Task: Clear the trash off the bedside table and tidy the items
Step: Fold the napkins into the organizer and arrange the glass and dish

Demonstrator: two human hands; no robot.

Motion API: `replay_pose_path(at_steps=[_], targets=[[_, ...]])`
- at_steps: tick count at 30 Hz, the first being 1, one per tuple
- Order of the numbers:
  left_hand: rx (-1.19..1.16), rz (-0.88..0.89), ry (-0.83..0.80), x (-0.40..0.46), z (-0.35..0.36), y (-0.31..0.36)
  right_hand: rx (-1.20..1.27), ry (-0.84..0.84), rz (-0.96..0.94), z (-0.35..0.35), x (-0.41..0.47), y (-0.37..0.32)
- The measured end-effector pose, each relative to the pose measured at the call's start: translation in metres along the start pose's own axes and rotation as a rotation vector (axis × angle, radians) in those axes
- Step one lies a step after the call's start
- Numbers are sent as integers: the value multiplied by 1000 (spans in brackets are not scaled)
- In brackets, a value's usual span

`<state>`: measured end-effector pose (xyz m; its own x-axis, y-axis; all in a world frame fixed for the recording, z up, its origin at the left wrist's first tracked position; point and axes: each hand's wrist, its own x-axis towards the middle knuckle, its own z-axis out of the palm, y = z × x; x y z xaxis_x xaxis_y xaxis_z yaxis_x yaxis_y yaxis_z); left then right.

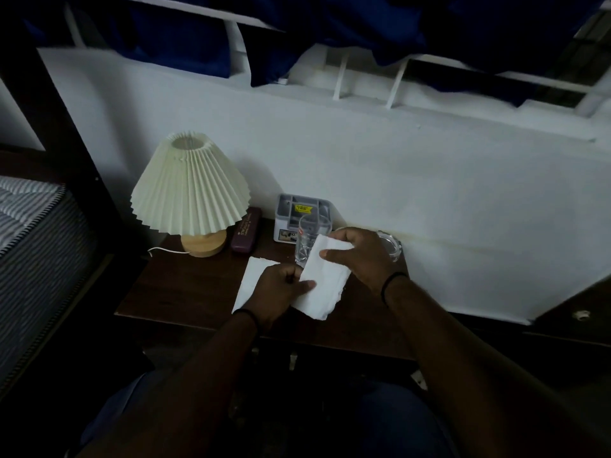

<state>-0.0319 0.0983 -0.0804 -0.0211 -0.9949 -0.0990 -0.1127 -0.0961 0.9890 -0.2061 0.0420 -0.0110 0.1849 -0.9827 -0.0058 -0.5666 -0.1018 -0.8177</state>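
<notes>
Both hands pinching white torn tissue paper [322, 280]: left hand [276, 292] at its near edge, right hand [358, 256] at the far corner, just in front of clear drinking glass [305, 241]. Risk: knocking that glass over, or tearing the paper.

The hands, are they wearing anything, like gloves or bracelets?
No gloves. Both arms are bare, with no sleeves in view. The left hand has a thin black band round its wrist, and the right hand has a matching black band. No rings or watch show.
</notes>
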Motion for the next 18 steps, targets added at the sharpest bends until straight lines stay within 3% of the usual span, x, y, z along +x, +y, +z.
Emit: replay_pose_path(at_steps=[3, 9, 12, 18], targets=[[-3, 40, -17, 3, -4, 3, -137, -117, 66, -7, 9, -11], [-114, -54, 7, 9, -11, 0, -186, -91, 113, -15, 27, -29], [-88, -129, 79, 19, -19, -6, -106, 43, 134, -28, 41, -41], [-182, -123, 290, 45, -31, -6, -170, 483, 40, -51, 83, -59]])
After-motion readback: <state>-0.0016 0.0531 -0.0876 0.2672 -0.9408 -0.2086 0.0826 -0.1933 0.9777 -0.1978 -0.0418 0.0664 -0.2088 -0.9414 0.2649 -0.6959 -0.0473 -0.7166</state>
